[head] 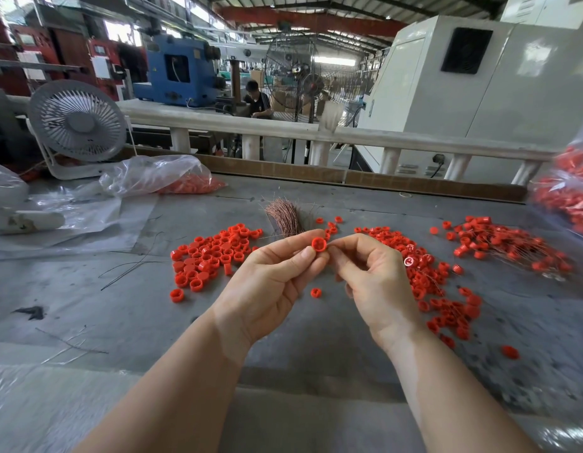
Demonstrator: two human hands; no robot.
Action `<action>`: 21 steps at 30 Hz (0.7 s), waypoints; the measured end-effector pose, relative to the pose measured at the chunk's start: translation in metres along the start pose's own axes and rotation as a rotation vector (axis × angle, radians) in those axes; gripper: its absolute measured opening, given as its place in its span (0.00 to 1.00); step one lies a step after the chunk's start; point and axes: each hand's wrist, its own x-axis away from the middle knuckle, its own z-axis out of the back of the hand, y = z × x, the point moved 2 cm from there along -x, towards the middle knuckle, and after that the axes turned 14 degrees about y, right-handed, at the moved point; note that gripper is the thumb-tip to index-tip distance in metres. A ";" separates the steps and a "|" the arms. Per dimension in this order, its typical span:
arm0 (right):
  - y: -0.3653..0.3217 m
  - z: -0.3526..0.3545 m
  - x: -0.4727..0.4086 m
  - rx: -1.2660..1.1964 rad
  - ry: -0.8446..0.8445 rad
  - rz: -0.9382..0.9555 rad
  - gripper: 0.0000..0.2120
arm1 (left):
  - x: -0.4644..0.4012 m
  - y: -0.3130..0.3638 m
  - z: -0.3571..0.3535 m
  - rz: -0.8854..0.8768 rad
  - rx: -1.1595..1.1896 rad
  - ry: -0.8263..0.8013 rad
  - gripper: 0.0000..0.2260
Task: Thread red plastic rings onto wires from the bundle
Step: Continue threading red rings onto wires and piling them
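Presently we pinch the light, rigid red ring [318, 244] by its rim at the left hand's [270, 282] fingertips, while the right hand [375, 276], touching alongside, apparently pinches a thin, springy wire.

No readable text, labels, brands or numbers anywhere (white marks on a few small red plastic rings [410, 261] too blurred to read).

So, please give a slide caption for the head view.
Left hand holds a red ring; right hand pinches beside it, above loose rings.
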 end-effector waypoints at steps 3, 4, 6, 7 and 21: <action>-0.001 0.000 0.000 -0.022 0.004 -0.018 0.06 | 0.001 0.000 -0.001 0.002 0.000 0.000 0.11; -0.001 0.001 0.001 -0.027 0.005 -0.022 0.06 | 0.001 0.000 -0.001 0.003 0.002 0.003 0.11; 0.000 0.001 0.001 -0.031 0.004 -0.025 0.06 | 0.001 0.000 -0.001 0.009 0.010 0.007 0.11; 0.000 0.002 0.001 -0.030 0.004 -0.025 0.06 | 0.001 0.000 -0.001 0.013 0.014 0.010 0.11; 0.000 0.002 0.000 0.006 0.038 -0.021 0.07 | 0.001 0.000 -0.001 0.056 0.053 0.031 0.10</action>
